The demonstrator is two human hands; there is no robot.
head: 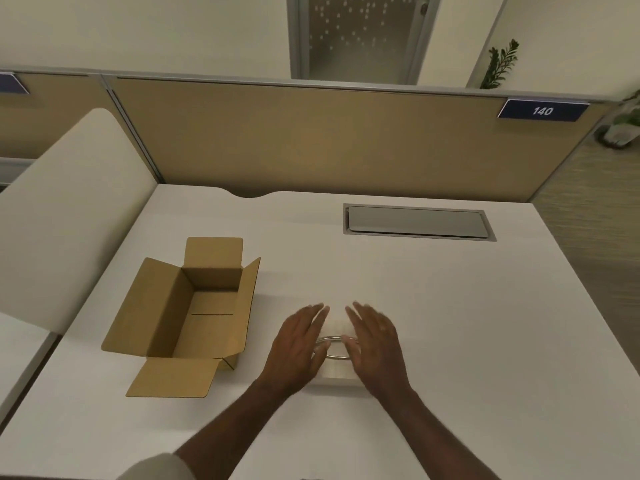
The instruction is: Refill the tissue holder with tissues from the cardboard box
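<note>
A brown cardboard box (194, 306) lies on the white desk at the left with all flaps spread; its inside looks empty. To its right sits the white tissue holder (335, 372), with a silver oval ring (334, 348) on its top. My left hand (298, 348) rests flat on the holder's left side, fingers spread. My right hand (375, 344) lies flat on its right side, fingers stretched forward. Both hands cover much of the holder's top. No loose tissues are visible.
A grey cable hatch (417, 223) is set into the desk (450, 323) at the back right. A tan partition (311, 133) with a "140" sign closes the far edge. A white curved divider (69, 209) stands left of the box.
</note>
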